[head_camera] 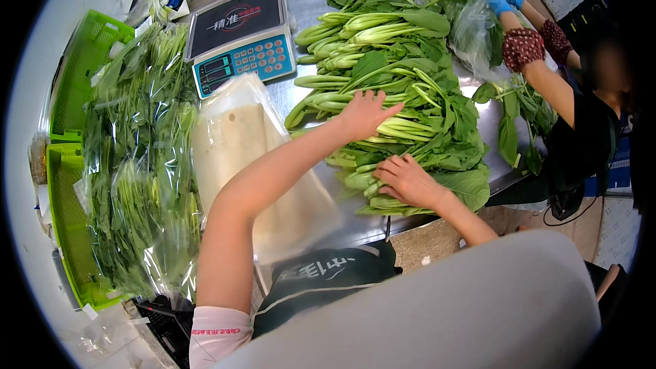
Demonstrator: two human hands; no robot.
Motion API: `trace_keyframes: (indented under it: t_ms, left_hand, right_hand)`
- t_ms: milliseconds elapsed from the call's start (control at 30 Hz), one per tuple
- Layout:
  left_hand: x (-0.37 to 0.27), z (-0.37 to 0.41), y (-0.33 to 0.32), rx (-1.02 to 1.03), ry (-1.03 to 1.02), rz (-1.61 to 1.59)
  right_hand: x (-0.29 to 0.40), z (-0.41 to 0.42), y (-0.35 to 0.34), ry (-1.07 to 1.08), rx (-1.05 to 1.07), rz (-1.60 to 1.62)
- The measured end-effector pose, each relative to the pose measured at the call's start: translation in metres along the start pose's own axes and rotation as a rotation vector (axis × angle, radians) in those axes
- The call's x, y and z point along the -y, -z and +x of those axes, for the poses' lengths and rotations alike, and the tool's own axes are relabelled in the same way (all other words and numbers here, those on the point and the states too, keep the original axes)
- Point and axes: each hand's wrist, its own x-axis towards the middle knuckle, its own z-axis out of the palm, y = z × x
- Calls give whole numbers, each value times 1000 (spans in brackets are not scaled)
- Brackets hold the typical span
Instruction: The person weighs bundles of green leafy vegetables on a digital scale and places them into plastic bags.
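Note:
A long heap of leafy green vegetables (389, 74) covers the middle of a metal table, pale stalks towards the left and leaves towards the right. My left hand (365, 114) rests palm down on the stalks, its fingers spread. Nearer the table's front edge, my right hand (409, 182) has its fingers curled over a bunch of thick pale stalks (361, 180). The undersides of both hands are hidden. Beneath my left forearm lies a stack of clear plastic bags (236, 136).
A digital scale (241, 36) stands at the back left. Bagged greens (143, 164) pile up beside green plastic crates (66, 225). Across the right side, a co-worker's blue-gloved hands (502, 0) hold a plastic bag of greens (469, 25). Loose leaves (512, 123) hang near the table's right edge.

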Motion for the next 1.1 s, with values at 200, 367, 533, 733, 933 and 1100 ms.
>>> trace_keyframes:
  t_ms: [200, 367, 533, 733, 933, 1100]
  left_hand:
    - [-12, -2, -11, -143, 45, 46]
    - [-1, -6, -12, -45, -25, -23]
    - [-16, -3, -13, -82, 53, 88]
    - [0, 0, -13, -164, -98, 53]
    - [9, 10, 31, -132, -153, -101]
    - [72, 11, 73, 211, -155, -698]
  right_hand:
    - [-8, -2, 6, -93, -14, 42]
    - [-27, 10, 60, -704, -265, 500]
    - [-133, 21, 58, -529, -516, -289]
    - [-145, 14, 41, -808, -395, 170]
    - [-127, -20, 109, -612, -626, 57]
    - [-11, 1, 184, -332, -661, -107]
